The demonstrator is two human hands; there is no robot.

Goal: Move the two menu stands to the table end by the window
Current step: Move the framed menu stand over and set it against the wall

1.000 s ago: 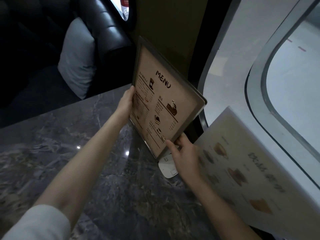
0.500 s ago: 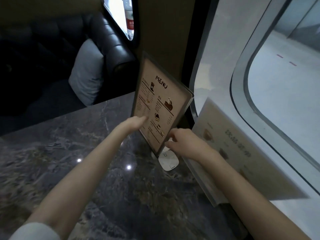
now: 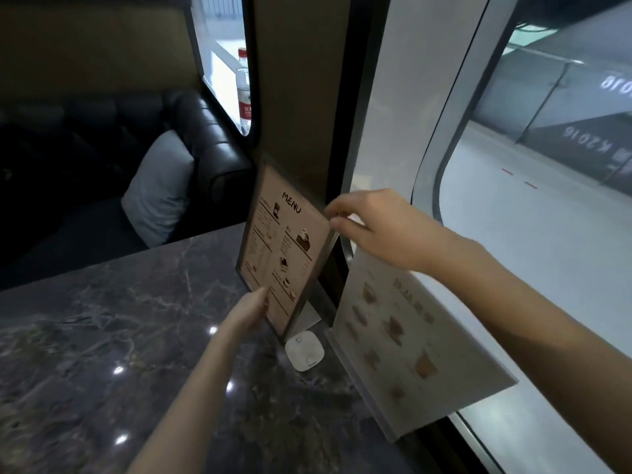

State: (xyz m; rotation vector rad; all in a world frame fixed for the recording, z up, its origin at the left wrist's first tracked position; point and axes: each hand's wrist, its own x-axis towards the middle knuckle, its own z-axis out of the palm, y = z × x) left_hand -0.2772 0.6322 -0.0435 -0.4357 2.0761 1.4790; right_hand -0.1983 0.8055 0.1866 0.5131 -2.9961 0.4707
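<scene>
My right hand [image 3: 383,227] pinches the top right corner of the brown menu [image 3: 284,248] between thumb and fingers at frame centre. My left hand [image 3: 248,311] lies flat and open, fingertips against the menu's lower edge, gripping nothing. Below them the dark marble table [image 3: 102,336] fills the lower left. The brown menu stands upright at the table's far end beside the window [image 3: 513,234]. The pale menu [image 3: 410,336] leans at the right edge against the glass. A small white puck [image 3: 304,350] sits between their bases.
</scene>
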